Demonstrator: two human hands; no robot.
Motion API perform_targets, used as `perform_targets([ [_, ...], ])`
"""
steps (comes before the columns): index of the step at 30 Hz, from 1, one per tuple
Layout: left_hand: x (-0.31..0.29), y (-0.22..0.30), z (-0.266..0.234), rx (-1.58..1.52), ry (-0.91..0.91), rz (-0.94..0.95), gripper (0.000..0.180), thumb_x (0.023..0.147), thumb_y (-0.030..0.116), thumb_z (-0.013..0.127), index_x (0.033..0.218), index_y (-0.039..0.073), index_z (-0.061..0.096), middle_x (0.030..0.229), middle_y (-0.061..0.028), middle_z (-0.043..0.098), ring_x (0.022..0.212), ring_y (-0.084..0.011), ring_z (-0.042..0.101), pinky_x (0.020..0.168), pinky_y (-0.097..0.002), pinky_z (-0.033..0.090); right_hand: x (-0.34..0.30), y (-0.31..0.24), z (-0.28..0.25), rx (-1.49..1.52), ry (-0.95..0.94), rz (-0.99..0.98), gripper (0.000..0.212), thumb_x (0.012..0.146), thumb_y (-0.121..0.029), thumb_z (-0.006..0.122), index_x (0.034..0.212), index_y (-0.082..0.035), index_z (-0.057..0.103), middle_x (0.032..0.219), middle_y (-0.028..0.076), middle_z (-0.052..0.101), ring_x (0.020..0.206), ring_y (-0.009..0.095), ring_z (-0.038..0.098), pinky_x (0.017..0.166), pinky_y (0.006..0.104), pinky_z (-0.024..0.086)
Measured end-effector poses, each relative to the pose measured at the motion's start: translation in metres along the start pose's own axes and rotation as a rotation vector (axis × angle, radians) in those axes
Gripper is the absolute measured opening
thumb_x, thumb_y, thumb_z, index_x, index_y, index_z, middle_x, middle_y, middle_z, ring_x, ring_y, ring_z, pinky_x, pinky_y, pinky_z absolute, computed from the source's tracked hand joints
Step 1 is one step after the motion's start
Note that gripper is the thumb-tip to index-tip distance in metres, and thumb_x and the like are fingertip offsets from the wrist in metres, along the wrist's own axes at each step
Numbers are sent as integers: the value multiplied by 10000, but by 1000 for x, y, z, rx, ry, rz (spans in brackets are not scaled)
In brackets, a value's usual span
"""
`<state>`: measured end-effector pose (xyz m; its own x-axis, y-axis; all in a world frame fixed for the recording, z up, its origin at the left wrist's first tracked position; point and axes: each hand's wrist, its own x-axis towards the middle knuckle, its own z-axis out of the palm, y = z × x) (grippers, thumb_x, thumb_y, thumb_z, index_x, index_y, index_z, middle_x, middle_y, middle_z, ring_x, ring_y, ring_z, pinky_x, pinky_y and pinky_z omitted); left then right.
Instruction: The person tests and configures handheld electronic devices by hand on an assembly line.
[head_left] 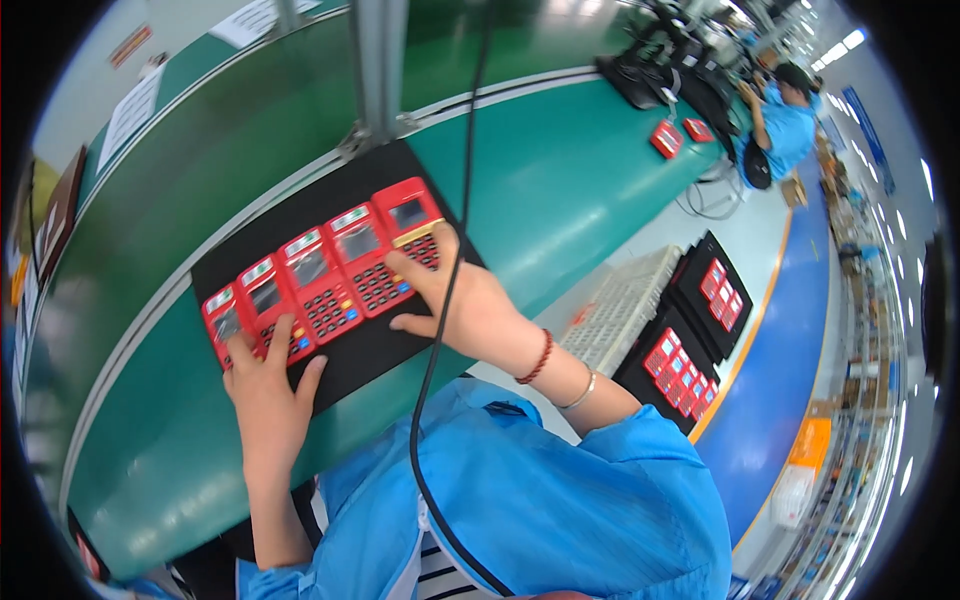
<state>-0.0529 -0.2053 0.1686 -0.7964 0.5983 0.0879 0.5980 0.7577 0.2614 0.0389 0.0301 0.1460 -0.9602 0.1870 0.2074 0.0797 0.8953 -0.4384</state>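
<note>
Several red handheld payment terminals with keypads and small screens lie side by side on a black mat [370, 375]. My left hand [268, 385] rests over the left end of the row, fingers apart, its fingertips on the leftmost terminal [222, 312] and the one beside it [262, 283]. At the other end, my right hand [465, 300] spreads its fingers over the keypad of the rightmost terminal [405, 205]; a yellowish strip crosses that terminal below its screen. Between the hands, a middle terminal [325, 300] lies uncovered. Neither hand grips a terminal.
A black cable [468, 150] hangs across the view in front of my right hand. Below the green bench [540, 150], a white crate [625, 310] and black trays of red terminals [678, 375] stand at right. Farther off, a person in blue [785, 130] works beside black equipment.
</note>
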Motion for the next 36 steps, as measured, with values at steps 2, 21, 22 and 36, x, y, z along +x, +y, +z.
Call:
perform_targets([
  [2, -1, 1, -2, -5, -5, -15, 545, 843, 285, 719, 1330, 113, 544, 1242, -239, 444, 1163, -375, 477, 947, -457, 379, 3, -6, -6, -1, -73, 88, 680, 719, -323, 813, 1319, -178, 526, 1345, 309, 357, 1029, 470, 594, 809, 465, 547],
  [21, -1, 1, 4, -1, 30, 13, 531, 824, 275, 736, 1308, 140, 565, 1161, -227, 477, 953, -336, 583, 870, -437, 402, 3, -9, -16, -165, -142, 105, 709, 739, -345, 818, 1352, -160, 515, 1384, 316, 346, 1020, 443, 623, 761, 437, 576],
  [22, -1, 2, 4, 3, 33, 16, 529, 824, 274, 737, 1306, 140, 566, 1161, -226, 480, 952, -334, 582, 867, -437, 401, 3, -7, -14, -201, -128, 79, 719, 736, -359, 816, 1356, -159, 513, 1379, 343, 336, 940, 431, 659, 707, 418, 589],
  [36, -4, 2, 5, -49, -20, -35, 535, 836, 292, 727, 1317, 141, 548, 1203, -244, 460, 1130, -395, 506, 972, -478, 400, -4, -14, -8, -103, -63, 135, 660, 753, -295, 813, 1333, -166, 527, 1352, 263, 395, 1105, 432, 583, 828, 466, 557],
])
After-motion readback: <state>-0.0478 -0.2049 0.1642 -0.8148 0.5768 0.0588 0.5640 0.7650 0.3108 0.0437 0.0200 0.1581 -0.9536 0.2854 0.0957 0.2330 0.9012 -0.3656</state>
